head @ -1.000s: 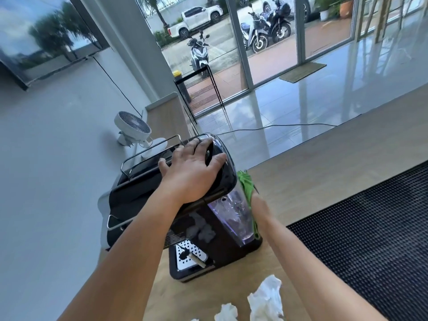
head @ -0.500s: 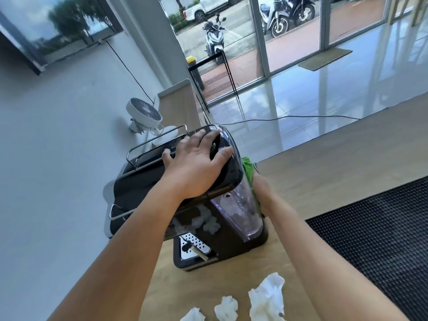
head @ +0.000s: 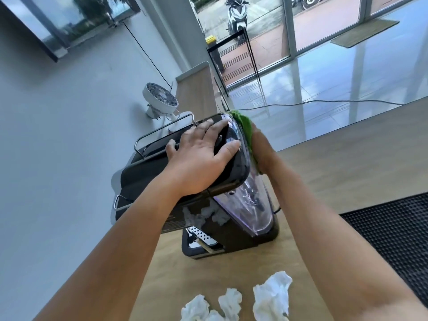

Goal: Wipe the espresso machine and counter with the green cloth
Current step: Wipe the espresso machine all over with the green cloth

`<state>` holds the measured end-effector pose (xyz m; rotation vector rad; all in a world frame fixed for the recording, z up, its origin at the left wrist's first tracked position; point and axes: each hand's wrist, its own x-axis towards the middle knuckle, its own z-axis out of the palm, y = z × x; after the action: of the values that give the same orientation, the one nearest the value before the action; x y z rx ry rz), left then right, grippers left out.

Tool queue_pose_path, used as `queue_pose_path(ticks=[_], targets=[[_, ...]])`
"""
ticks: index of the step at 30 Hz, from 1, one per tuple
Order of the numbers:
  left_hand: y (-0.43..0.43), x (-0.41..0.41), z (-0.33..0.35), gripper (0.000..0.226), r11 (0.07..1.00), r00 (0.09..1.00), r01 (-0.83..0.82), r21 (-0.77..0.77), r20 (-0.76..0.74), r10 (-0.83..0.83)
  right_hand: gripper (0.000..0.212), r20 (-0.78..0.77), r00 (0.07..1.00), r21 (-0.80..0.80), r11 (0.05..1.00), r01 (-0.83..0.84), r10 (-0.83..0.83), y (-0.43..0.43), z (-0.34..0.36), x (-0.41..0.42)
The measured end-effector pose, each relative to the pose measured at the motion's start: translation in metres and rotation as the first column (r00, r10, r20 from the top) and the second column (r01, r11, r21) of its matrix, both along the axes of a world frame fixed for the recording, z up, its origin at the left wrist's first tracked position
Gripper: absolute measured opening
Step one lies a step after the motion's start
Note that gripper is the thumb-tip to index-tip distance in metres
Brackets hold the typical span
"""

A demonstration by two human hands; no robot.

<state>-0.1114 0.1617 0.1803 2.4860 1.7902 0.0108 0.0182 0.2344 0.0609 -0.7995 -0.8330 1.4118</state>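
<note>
A black espresso machine (head: pixel 148 179) with a clear water tank (head: pixel 250 205) stands on the wooden counter (head: pixel 347 163). My left hand (head: pixel 201 156) lies flat on the machine's top, fingers spread, holding nothing. Against the upper right side of the tank, my right hand (head: pixel 262 149) presses the green cloth (head: pixel 245 130). The cloth reaches up to the tank's top rim; most of it is hidden behind the machine and my hand.
Several crumpled white tissues (head: pixel 271 297) lie on the counter near me. A black rubber mat (head: pixel 393 232) covers the counter at the right. A white fan (head: pixel 159 98) stands behind the machine by the wall. A black cable (head: pixel 324 101) crosses the glossy floor beyond the counter edge.
My right hand has slid the green cloth upward along the tank's side, from low beside it to its top rim. The left hand stays on the machine's top.
</note>
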Motion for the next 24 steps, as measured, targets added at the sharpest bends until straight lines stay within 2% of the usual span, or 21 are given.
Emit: queue_pose_path(ticks=[2, 5, 7, 9, 12, 15, 17, 19, 21, 23, 24], targets=[[-0.001, 0.0, 0.001, 0.055, 1.0, 1.0, -0.011, -0.005, 0.004, 0.011, 0.052, 0.033, 0.995, -0.105, 0.991, -0.085, 0.089, 0.027, -0.04, 0.001], [-0.002, 0.0, 0.001, 0.055, 1.0, 1.0, -0.017, -0.01, -0.006, 0.017, 0.062, 0.132, 0.98, -0.275, 0.955, -0.111, 0.151, 0.053, -0.125, 0.003], [-0.003, -0.001, 0.001, 0.055, 1.0, 1.0, -0.016, -0.011, -0.01, 0.016, 0.05, 0.144, 0.985, -0.287, 0.957, -0.05, 0.095, 0.04, -0.144, 0.001], [-0.002, -0.002, 0.001, 0.054, 1.0, 1.0, -0.021, -0.013, -0.006, 0.021, 0.046, 0.116, 0.992, -0.264, 0.964, -0.026, 0.059, 0.007, -0.117, -0.005], [-0.002, -0.003, -0.001, 0.06, 1.0, 1.0, -0.022, -0.015, 0.0, 0.023, 0.052, 0.043, 0.999, -0.099, 0.995, -0.018, 0.022, -0.027, -0.059, -0.007], [-0.001, -0.001, -0.001, 0.064, 0.999, 1.0, -0.03, -0.009, -0.003, 0.03, 0.045, 0.021, 1.0, 0.07, 0.998, 0.01, -0.011, -0.022, -0.01, 0.0], [0.0, -0.001, -0.001, 0.063, 1.0, 1.0, -0.03, -0.01, 0.002, 0.03, 0.044, 0.028, 0.999, 0.082, 0.996, -0.043, 0.041, -0.002, 0.003, 0.003], [0.0, 0.0, -0.001, 0.063, 0.999, 0.999, -0.032, -0.015, 0.005, 0.032, 0.05, 0.039, 0.989, -0.025, 0.99, -0.142, 0.143, 0.021, -0.015, 0.005], [-0.001, 0.0, 0.0, 0.062, 0.999, 0.999, -0.032, -0.017, 0.005, 0.032, 0.067, 0.071, 0.948, -0.168, 0.94, -0.296, 0.311, 0.047, -0.067, 0.005], [-0.002, 0.0, 0.0, 0.062, 0.999, 0.999, -0.031, -0.02, 0.007, 0.031, 0.067, 0.107, 0.928, -0.304, 0.9, -0.312, 0.357, 0.057, -0.122, 0.005], [-0.002, -0.001, 0.0, 0.062, 0.999, 1.0, -0.031, -0.021, 0.007, 0.031, 0.066, 0.104, 0.941, -0.355, 0.896, -0.269, 0.323, 0.057, -0.142, 0.005]])
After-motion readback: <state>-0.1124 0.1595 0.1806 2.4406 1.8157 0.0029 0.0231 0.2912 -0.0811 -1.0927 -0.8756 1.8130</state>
